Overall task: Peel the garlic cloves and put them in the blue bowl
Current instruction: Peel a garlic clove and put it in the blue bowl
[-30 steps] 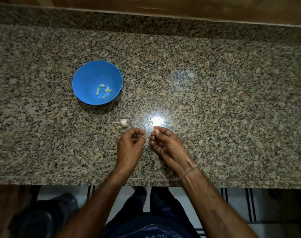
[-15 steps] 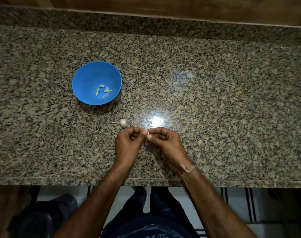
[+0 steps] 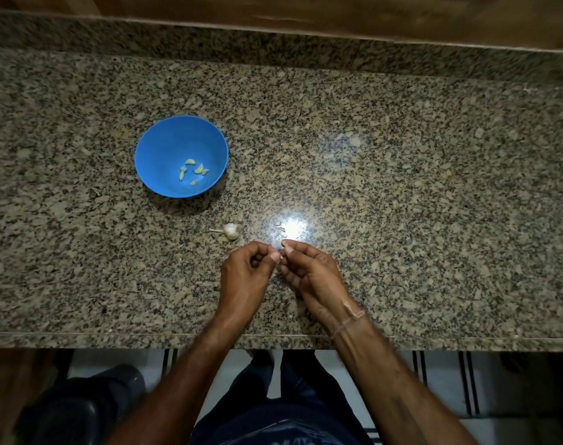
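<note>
A blue bowl [image 3: 164, 146] stands on the granite counter at the left, with several peeled pale cloves [image 3: 193, 170] inside. A small garlic bulb with a stem [image 3: 230, 231] lies in front of the bowl. Just below it my left hand [image 3: 246, 277] and my right hand [image 3: 312, 274] meet fingertip to fingertip. A tiny garlic clove [image 3: 281, 255] is pinched between them, mostly hidden by the fingers.
Scraps of garlic skin [image 3: 278, 224] lie by the bright light reflection on the granite counter [image 3: 402, 203]. The counter's front edge runs just under my wrists. A raised granite backsplash [image 3: 273, 49] borders the far side.
My hands came together from slightly apart a second ago; the right thumb now lifts a little from the clove. Bowl and bulb have not moved.
</note>
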`<state>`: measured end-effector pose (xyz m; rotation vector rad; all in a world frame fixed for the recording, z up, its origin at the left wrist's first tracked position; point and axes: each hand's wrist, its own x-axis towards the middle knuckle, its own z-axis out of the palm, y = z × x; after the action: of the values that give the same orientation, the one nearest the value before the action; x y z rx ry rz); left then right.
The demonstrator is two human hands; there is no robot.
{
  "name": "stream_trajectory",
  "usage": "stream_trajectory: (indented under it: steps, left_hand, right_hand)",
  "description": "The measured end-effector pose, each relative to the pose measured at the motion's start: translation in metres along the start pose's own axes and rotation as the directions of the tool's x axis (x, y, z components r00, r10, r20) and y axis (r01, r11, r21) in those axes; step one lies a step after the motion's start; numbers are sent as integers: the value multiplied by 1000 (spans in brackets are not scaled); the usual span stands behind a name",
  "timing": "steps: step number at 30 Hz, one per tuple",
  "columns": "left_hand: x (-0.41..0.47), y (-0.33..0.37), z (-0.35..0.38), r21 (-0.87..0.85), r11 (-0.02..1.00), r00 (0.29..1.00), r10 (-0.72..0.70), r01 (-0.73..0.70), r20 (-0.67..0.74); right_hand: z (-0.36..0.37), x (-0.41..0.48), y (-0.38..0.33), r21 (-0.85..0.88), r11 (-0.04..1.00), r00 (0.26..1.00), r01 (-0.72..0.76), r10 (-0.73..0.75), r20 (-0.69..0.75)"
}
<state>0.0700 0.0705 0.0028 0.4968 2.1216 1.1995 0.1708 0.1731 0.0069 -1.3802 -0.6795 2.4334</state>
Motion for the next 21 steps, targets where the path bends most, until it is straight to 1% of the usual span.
stream_trajectory:
  steps: [2, 5, 8, 11, 14, 17, 19, 20, 21]
  left_hand:
    - [-1, -1, 0, 1, 1000, 1000, -12, 12, -24]
    - [-1, 0, 0, -1, 1000, 997, 4, -4, -71]
    - [3, -1, 2, 75, 996, 998, 56, -53, -42]
    - [7, -4, 4, 172, 981, 996, 88, -89, 12]
    - [10, -6, 6, 219, 970, 994, 104, -108, 31]
    - [8, -5, 5, 198, 975, 995, 103, -101, 3]
    - [7, -3, 2, 193, 973, 991, 133, -128, -11]
    - [6, -2, 1, 168, 976, 990, 141, -137, -13]
    - [6, 0, 0, 106, 986, 992, 127, -126, -3]
  right_hand:
    - [-2, 2, -1, -9, 1000, 1000, 18, -19, -18]
    - [-2, 1, -3, -148, 984, 995, 96, -99, -13]
    - [-1, -1, -5, -205, 972, 993, 117, -121, -10]
    - [-1, -3, -7, -212, 972, 994, 105, -107, 0]
    - [-2, -3, -8, -212, 974, 997, 83, -83, 7]
    - [-1, -4, -9, -198, 979, 998, 56, -56, 7]
    - [-1, -4, -10, -173, 984, 1000, 31, -31, 6]
    - [-1, -4, -10, -153, 988, 1000, 15, -14, 10]
    - [-1, -4, -11, -127, 992, 1000, -6, 8, 16]
